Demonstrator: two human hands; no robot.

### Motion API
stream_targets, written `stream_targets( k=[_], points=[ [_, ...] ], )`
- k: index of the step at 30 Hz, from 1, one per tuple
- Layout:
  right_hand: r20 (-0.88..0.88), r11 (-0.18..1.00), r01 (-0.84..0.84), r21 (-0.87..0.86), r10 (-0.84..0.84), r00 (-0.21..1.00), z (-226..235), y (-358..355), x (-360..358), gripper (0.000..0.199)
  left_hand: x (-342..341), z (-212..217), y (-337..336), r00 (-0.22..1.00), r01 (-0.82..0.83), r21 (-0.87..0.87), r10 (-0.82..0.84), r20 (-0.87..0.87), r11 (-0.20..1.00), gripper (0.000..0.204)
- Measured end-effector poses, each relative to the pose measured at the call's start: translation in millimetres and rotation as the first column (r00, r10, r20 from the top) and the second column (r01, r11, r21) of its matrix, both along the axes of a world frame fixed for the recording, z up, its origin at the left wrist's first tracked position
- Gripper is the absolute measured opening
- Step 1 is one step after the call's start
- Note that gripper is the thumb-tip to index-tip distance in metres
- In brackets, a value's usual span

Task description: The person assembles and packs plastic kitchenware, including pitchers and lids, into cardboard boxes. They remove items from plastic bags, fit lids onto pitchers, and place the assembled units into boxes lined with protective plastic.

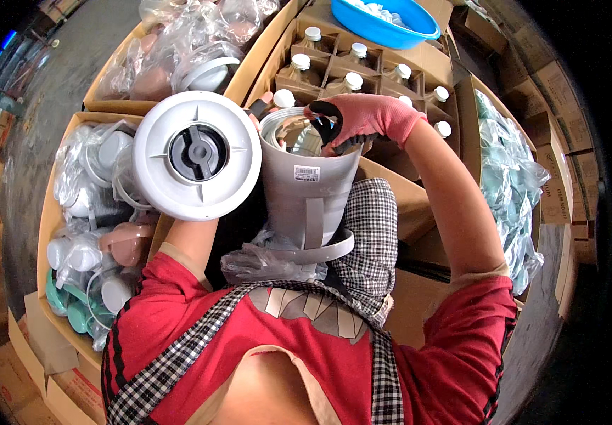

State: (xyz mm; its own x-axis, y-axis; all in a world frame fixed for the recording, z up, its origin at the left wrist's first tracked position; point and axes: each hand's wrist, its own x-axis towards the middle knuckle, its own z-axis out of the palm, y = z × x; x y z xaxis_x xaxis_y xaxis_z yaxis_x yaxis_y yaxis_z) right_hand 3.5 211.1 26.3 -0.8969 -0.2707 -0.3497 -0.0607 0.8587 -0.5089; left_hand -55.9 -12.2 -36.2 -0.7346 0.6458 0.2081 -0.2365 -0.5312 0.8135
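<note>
Right gloved hand (373, 119) curled over grey jug (299, 191) rim, fingers in the mouth; firm grip unclear. Jug stood by lap, mouth up, at divided carton's (399, 185) near-left corner. Left hand (260, 106) mostly hidden behind round pale-grey cap (155, 159); grip couldn't be told. Blue basin (385, 37) sat along carton's far edge.
</note>
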Motion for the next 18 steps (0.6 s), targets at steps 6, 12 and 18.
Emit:
stream_targets(
  k=[6,12,18],
  points=[
    [-0.069,0.977,0.047,0.210,-0.033,0.997,-4,-28,7,0.055,-2,-5,0,0.958,-0.032,0.042,0.019,0.285,0.999,0.018],
    [-0.155,0.635,0.178,-0.752,-0.433,0.888,13,-8,21,0.056,-20,34,16,0.975,-0.208,0.066,0.213,-0.068,0.976,0.036],
    [0.040,0.106,0.160,-0.981,-0.701,0.712,2,15,6,0.063,-47,33,23,0.715,-0.017,-0.064,-0.033,-0.698,0.998,0.071]
  ],
)
